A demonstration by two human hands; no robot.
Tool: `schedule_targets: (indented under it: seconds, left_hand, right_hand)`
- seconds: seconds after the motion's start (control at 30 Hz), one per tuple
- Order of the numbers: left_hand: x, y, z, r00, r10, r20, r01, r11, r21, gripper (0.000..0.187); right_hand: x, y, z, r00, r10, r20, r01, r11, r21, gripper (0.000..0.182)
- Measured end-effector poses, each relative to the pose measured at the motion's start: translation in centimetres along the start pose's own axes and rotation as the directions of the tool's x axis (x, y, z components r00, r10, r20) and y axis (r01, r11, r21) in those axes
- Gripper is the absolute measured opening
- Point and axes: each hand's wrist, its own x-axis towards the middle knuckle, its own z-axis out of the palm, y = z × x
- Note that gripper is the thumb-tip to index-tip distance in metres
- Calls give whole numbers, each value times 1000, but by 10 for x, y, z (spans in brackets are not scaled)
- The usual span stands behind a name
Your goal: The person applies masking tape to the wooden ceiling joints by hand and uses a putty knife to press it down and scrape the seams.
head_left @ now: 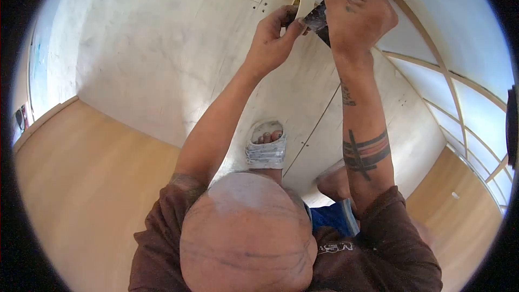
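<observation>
My left hand (pixel 273 41) is closed around a thin cream ring (pixel 299 3), which looks like a roll of tape seen nearly edge-on. Its thumb tip touches the corner of a dark, stained flat piece (pixel 319 23), perhaps a scraper blade. That piece is gripped by my right hand (pixel 359 14), with bent fingers at the top edge of the view. Both hands are close together above the pale board floor, beside a white panelled frame (pixel 421 35). What lies inside the right hand's grip is mostly hidden.
Pale boards (pixel 162 38) with seams and screw holes lie below. A foot in a white sandal (pixel 266 154) rests on them. Wooden panels stand at lower left (pixel 97 173) and lower right (pixel 459 205). A head (pixel 248 232) fills the lower middle.
</observation>
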Motion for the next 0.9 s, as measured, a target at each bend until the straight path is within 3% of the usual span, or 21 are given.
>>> schedule_targets:
  seconds: [0.17, 0.37, 0.9]
  left_hand:
    - [1, -6, 1, 1000, 10, -10, -11, 996, -91, 27]
    - [-1, -7, -3, 999, -39, -8, 38, 998, -59, 26]
    - [3, -7, 0, 999, -34, 15, 34, 999, -28, 27]
  right_hand:
    - [3, -3, 1, 998, -52, -22, 52, 998, -21, 11]
    - [6, -4, 1, 996, -87, -29, 84, 993, -77, 11]
    - [5, -10, 4, 999, -15, -31, 13, 998, -66, 11]
